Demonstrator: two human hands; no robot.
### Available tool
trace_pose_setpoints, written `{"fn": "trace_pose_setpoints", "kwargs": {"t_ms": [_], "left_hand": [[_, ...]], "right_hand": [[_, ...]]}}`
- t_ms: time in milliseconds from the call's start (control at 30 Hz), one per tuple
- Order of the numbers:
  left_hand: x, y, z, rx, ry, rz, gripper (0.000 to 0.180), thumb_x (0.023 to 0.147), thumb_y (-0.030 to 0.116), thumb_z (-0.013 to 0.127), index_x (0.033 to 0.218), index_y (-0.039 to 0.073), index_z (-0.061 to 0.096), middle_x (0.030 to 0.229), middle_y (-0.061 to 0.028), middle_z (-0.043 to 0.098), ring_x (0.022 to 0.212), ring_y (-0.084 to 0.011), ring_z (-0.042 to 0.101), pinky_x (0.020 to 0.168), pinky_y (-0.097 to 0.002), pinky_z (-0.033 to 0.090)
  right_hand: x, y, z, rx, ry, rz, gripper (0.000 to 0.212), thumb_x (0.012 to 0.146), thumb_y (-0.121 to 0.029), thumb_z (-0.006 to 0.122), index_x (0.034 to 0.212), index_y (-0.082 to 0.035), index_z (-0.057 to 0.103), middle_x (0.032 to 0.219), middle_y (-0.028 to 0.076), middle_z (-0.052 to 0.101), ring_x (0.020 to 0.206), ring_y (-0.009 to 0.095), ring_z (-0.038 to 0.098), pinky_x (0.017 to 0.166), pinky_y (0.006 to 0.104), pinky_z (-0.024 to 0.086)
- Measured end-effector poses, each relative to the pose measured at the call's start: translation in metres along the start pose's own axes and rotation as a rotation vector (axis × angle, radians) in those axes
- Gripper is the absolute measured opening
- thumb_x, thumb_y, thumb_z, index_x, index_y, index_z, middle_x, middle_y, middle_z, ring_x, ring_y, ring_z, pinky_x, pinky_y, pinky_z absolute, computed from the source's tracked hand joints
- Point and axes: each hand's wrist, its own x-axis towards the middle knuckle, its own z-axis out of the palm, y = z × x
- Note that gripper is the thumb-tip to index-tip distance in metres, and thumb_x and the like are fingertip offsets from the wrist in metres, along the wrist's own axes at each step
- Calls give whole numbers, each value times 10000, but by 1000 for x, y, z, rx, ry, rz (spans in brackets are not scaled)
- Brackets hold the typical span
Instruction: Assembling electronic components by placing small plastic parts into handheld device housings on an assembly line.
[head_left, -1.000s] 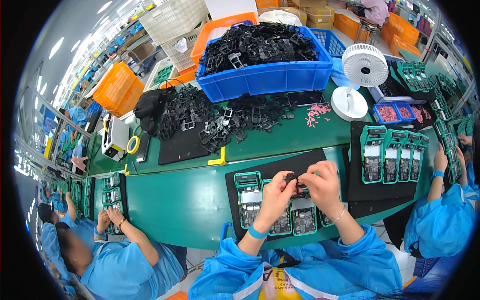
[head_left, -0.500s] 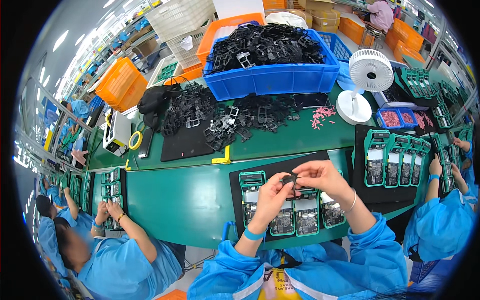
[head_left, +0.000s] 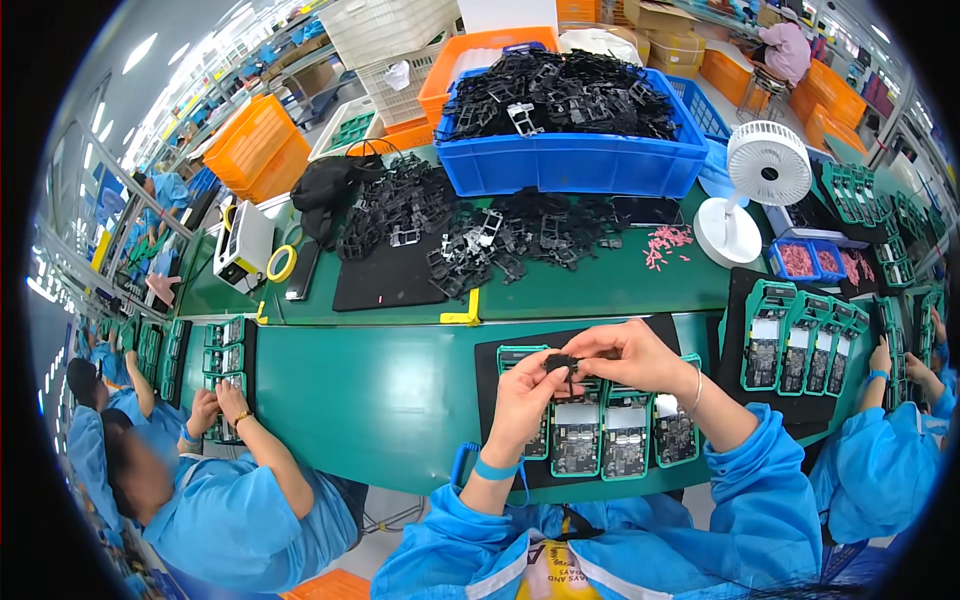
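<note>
A small black plastic bracket point(head_left: 562, 363) is held up between my two hands, above the black mat. My left hand point(head_left: 524, 398) is closed round it, with the thumb on its near side. The fingers of my right hand point(head_left: 640, 358) pinch at its right edge; the fingertips partly cover it. Beneath my hands lies a row of green-framed circuit-board units point(head_left: 577, 440), side by side on the mat point(head_left: 487, 385). My left hand hides the upper part of the leftmost ones.
Further back, a blue bin point(head_left: 570, 165) overflows with black brackets, and loose brackets point(head_left: 490, 245) lie heaped before it. A white fan point(head_left: 728, 232) stands right of pink pieces point(head_left: 665, 245). More green-framed units point(head_left: 768, 345) rest at right. Co-workers sit on both sides; one sleeve point(head_left: 250, 520) is left.
Both hands stay together, and the bracket has been turned between the fingers. The whole view has shifted slightly, so the bench appears further right.
</note>
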Motion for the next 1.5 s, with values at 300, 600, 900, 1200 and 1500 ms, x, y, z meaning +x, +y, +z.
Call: {"fn": "trace_pose_setpoints", "kwargs": {"t_ms": [300, 600, 900, 1200, 1500], "left_hand": [[-1, 4, -6, -13, 134, -4, 227, 951, 76, 540, 1175, 40, 549, 970, -109, 676, 805, -193, 683, 740, -315, 558], [8, -1, 4, -36, 170, 56, 199, 926, 42, 583, 1099, 31, 486, 933, -119, 660, 792, -165, 654, 732, -290, 537], [12, 0, 13, -20, 206, 243, 140, 942, 21, 519, 1041, 15, 419, 761, -95, 608, 674, -158, 611, 687, -311, 530], [10, -7, 14, -260, 167, 113, 94, 939, 44, 555, 1006, 5, 609, 772, -40, 600, 587, -86, 463, 560, -256, 409], [11, -14, 17, -324, 208, 133, 94, 917, 24, 585, 1005, 19, 615, 721, 14, 512, 574, -55, 391, 519, -244, 322]], "right_hand": [[94, 67, -44, -972, 373, 42, 422, 764, -335, 744, 1006, -24, 593, 840, 155, 670, 750, 304, 671, 659, 384, 543], [115, 104, -60, -1423, 271, -151, 150, 763, -132, 672, 846, -53, 575, 792, 126, 627, 787, 291, 652, 657, 395, 541], [91, 89, -81, -888, 357, -307, 113, 744, -98, 696, 843, -45, 708, 832, 116, 681, 783, 288, 659, 693, 373, 522], [79, 91, -89, -119, 639, -108, 129, 850, -136, 688, 889, -13, 691, 769, 39, 685, 673, 110, 643, 621, 237, 501], [34, 43, -54, 296, 506, 103, 140, 882, -120, 664, 968, -10, 667, 852, 26, 674, 758, 97, 632, 695, 222, 504]]}}
